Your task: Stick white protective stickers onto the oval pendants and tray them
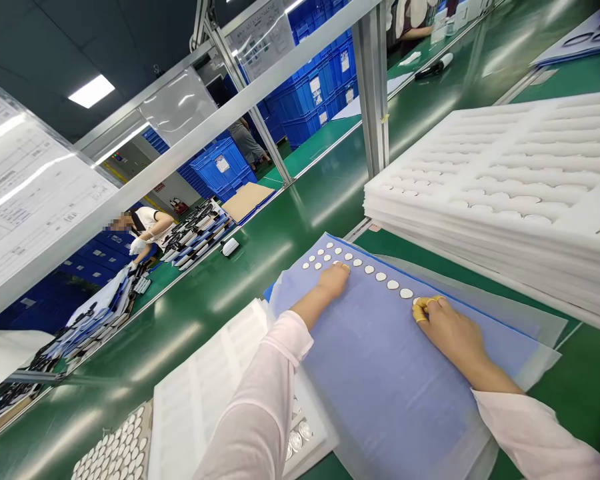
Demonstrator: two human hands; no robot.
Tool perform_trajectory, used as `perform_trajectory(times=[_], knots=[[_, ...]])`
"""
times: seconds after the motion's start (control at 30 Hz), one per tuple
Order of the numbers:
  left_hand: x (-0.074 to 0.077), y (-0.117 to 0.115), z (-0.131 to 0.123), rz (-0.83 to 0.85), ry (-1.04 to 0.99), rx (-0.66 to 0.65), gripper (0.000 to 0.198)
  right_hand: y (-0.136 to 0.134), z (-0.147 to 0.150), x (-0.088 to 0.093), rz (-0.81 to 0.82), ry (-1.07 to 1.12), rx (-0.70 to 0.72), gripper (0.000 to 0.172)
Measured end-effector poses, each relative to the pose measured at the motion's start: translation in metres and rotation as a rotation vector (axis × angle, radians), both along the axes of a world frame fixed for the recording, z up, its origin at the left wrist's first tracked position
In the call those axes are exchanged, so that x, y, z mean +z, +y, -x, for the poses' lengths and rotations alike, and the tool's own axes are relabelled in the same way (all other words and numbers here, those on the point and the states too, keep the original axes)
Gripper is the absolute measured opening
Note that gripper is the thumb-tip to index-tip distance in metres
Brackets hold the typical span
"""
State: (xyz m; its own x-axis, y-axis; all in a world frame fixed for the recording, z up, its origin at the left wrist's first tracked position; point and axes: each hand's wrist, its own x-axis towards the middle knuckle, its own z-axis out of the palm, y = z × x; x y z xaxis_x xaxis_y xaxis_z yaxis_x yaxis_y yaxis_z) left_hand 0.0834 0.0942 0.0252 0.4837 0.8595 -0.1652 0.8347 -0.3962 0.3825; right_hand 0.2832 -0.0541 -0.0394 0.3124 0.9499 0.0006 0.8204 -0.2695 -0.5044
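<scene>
A translucent blue sheet [380,373] with a darker blue edge lies on the green bench, over a larger frosted film [535,333]. Several small white round discs [370,269] run in a curving row near its upper edge. My left hand [333,281] rests on the sheet, its yellow-cotted fingertips on or against a disc in that row. My right hand [445,327] sits at the row's lower end, with yellow finger cots bunched beside the last disc [406,293]. Whether either hand grips a disc is hidden by the fingers.
A tall stack of white foam trays [495,193] stands to the right. A white tray [215,393] lies under my left forearm, beside a sheet of white discs [115,453]. Beyond an aluminium rail [180,160], a co-worker [145,230] works among blue crates [300,100].
</scene>
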Motion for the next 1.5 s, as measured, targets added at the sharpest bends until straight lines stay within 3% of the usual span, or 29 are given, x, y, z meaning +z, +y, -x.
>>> perform_trajectory(times=[0.1,0.2,0.33,0.47,0.53,0.63,0.8,0.97,1.23,1.37,1.5], knots=[[0.016,-0.038,0.008,0.01,-0.186,0.024,0.016,-0.006,0.002,0.012,-0.04,0.09,-0.011,0.022],[0.032,-0.096,0.025,0.027,-0.381,0.044,0.015,-0.025,0.017,0.033,-0.116,0.235,0.03,0.02],[0.051,-0.181,0.056,0.072,-0.636,0.077,0.009,-0.072,0.061,0.068,-0.229,0.479,0.185,0.032],[0.068,-0.249,0.083,0.149,-1.065,0.079,0.025,-0.122,0.111,0.1,-0.383,0.869,0.355,0.031],[0.073,-0.275,0.093,0.087,-1.088,0.086,0.024,-0.141,0.131,0.11,-0.448,1.05,0.414,0.025],[0.077,-0.305,0.108,0.031,-1.108,0.132,0.02,-0.158,0.151,0.117,-0.481,1.144,0.474,0.022],[0.081,-0.333,0.127,0.109,-1.219,0.229,0.014,-0.173,0.166,0.116,-0.394,1.175,0.6,0.02],[0.086,-0.346,0.138,0.241,-1.34,0.264,0.021,-0.179,0.177,0.119,-0.407,1.18,0.668,0.021],[0.089,-0.355,0.148,0.424,-1.432,0.219,0.024,-0.179,0.185,0.135,-0.501,1.035,0.777,0.021],[0.09,-0.356,0.149,0.373,-1.43,0.254,0.027,-0.179,0.186,0.141,-0.569,0.932,0.839,0.021],[0.093,-0.355,0.149,0.356,-1.423,0.296,0.032,-0.178,0.182,0.136,-0.616,0.854,0.908,0.023]])
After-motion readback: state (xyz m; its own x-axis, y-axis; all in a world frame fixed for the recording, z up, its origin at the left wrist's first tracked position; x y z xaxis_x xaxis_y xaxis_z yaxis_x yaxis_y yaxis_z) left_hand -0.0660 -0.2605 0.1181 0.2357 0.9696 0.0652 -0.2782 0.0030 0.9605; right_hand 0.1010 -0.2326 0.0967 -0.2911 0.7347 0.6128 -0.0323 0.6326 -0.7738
